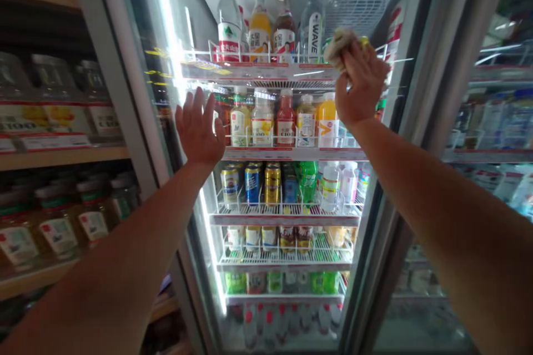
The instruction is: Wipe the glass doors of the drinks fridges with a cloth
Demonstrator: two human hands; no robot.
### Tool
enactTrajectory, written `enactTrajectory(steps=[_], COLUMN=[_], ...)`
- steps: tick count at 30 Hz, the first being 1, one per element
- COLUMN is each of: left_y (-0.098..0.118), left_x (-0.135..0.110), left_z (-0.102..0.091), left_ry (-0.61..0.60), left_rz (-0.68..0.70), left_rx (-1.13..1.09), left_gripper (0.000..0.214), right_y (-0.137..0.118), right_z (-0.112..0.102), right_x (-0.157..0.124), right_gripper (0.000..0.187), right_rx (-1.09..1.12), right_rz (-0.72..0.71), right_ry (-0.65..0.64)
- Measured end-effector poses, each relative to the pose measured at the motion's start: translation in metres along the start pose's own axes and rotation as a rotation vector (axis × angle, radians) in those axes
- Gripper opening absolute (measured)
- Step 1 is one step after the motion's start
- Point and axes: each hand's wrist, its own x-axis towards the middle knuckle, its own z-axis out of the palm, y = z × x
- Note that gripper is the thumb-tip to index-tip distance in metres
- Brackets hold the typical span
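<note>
In front of me is an upright drinks fridge with a glass door (pixel 195 16), its pane carrying reflections of lights and lettering. My left hand (pixel 200 128) is raised at the left of the pane, fingers spread and empty, palm toward the glass. It looks to be touching the pane, though the contact is hard to judge. Higher up on the right, my right hand (pixel 361 86) grips a pale, bunched cloth (pixel 339 47) and holds it at the glass in front of the top shelf. Part of the cloth is hidden under the fingers.
Behind the pane, wire shelves (pixel 287 221) hold bottles and cans, including an orange juice bottle (pixel 327 122) and a gold can (pixel 272 184). Wooden shelves (pixel 62 158) with bottled drinks stand at left. A metal door frame (pixel 452 33) and another fridge section are at right.
</note>
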Motion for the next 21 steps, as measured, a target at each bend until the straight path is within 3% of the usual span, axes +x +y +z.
enactTrajectory(steps=[4, 6, 8, 9, 13, 15, 18, 21], left_y=[-0.003, -0.005, -0.008, -0.009, -0.013, -0.014, -0.015, -0.016], left_x=[-0.001, -0.001, -0.002, -0.002, -0.002, -0.002, -0.002, -0.005], left_z=[0.003, 0.004, 0.005, 0.006, 0.008, 0.009, 0.010, 0.009], left_ry=[0.014, 0.026, 0.035, 0.035, 0.017, 0.015, 0.002, -0.010], left_rz=[0.011, 0.029, 0.047, 0.048, 0.050, 0.051, 0.035, 0.045], left_rx=[0.009, 0.015, 0.016, 0.015, 0.000, -0.011, -0.036, -0.056], left_gripper=[0.055, 0.055, 0.054, 0.054, 0.055, 0.054, 0.053, 0.054], right_y=[-0.016, -0.017, -0.009, -0.002, 0.030, 0.038, 0.029, 0.008], right_z=[-0.026, -0.034, -0.033, -0.029, -0.002, 0.006, -0.001, -0.020], right_x=[-0.004, -0.005, -0.007, -0.008, -0.009, -0.010, -0.014, -0.021], right_gripper=[0.055, 0.057, 0.058, 0.058, 0.057, 0.057, 0.053, 0.049], right_rx=[0.011, 0.025, 0.027, 0.022, -0.006, -0.006, -0.003, -0.003], right_rz=[-0.513, -0.642, -0.622, -0.561, -0.129, -0.013, -0.079, -0.302], right_ry=[-0.338, -0.449, -0.445, -0.384, 0.066, 0.155, 0.090, -0.130])
